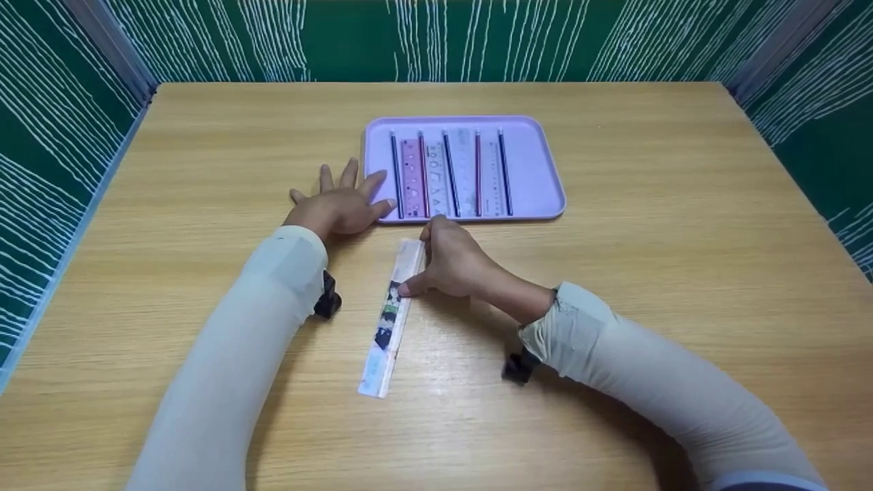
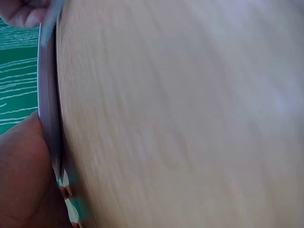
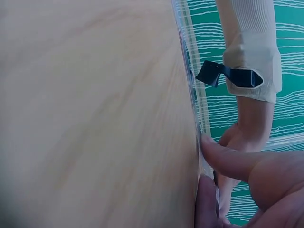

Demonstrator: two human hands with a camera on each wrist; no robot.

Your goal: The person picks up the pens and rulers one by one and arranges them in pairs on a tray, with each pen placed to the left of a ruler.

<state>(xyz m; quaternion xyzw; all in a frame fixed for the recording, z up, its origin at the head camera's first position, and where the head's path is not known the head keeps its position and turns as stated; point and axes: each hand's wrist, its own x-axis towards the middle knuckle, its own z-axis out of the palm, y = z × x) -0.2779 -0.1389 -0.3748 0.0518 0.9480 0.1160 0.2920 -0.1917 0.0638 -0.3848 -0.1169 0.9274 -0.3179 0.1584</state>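
A white and light blue ruler [image 1: 390, 320] with a dark cartoon picture lies slanted on the table, its far end near the tray. My right hand [image 1: 455, 259] pinches its right edge, the thumb on top; the right wrist view shows the ruler only edge-on. Beside the left end of a lilac tray [image 1: 537, 170] is my left hand [image 1: 344, 208], fingers spread, with the thumb and forefinger at the rim. The tray holds several dark and red pencils [image 1: 505, 170], standing alternately with a pink ruler [image 1: 412, 177] and see-through rulers [image 1: 466, 167].
The wooden table [image 1: 682, 239] reaches out on all sides of the tray. Green walls with white streaks [image 1: 545, 41] stand behind it and at both sides. Each wrist bears a small black camera mount [image 1: 328, 296].
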